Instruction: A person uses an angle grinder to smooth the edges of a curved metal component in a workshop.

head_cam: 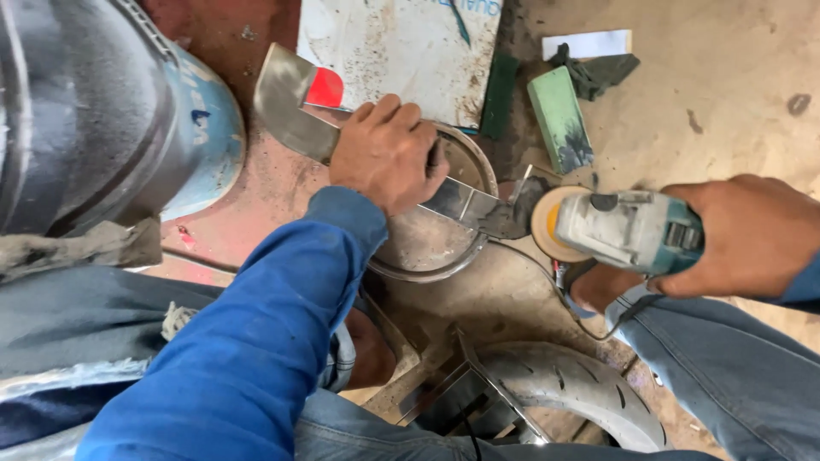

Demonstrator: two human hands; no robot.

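Observation:
My left hand (387,152) is closed around the middle of a long steel blade (288,107), pressing it down over a round metal dish (427,248). The blade's broad curved end sticks out to the upper left; its narrow dark tang end (504,218) points right. My right hand (750,235) grips a teal and grey angle grinder (628,230). The grinder's round disc (547,224) sits right against the tang end of the blade.
A blue and grey metal drum (111,111) fills the upper left. A dirty white board (397,43), a green block (559,115) and a dark rag (598,72) lie ahead on the sandy floor. A tyre (572,388) and metal scraps (453,393) lie between my knees.

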